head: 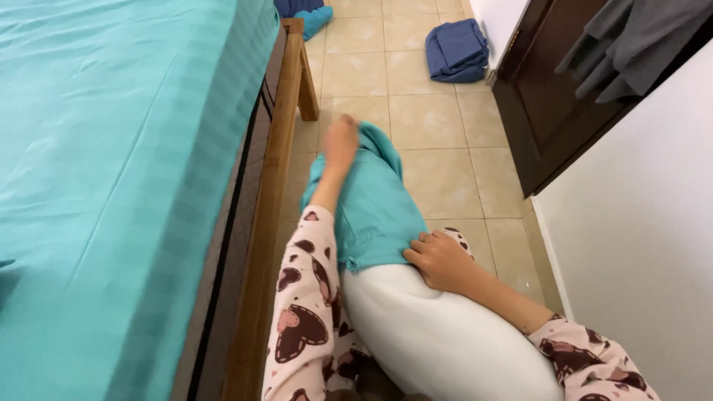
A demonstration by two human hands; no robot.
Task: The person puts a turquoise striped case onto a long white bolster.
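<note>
A white pillow (438, 334) lies across my lap, its far end inside a teal pillowcase (371, 208). My left hand (340, 145) reaches out along the left side of the pillowcase near its far end, fingers closed on the fabric, slightly blurred. My right hand (440, 260) is closed on the open hem of the pillowcase where it meets the bare white pillow. Both arms wear pink sleeves with dark heart shapes.
A bed with a teal sheet (111, 171) and wooden frame (275, 200) runs along the left. Beige floor tiles (438, 126) lie ahead, with folded blue cloth (456, 50) near a dark wooden door (546, 111). A white wall (646, 223) stands right.
</note>
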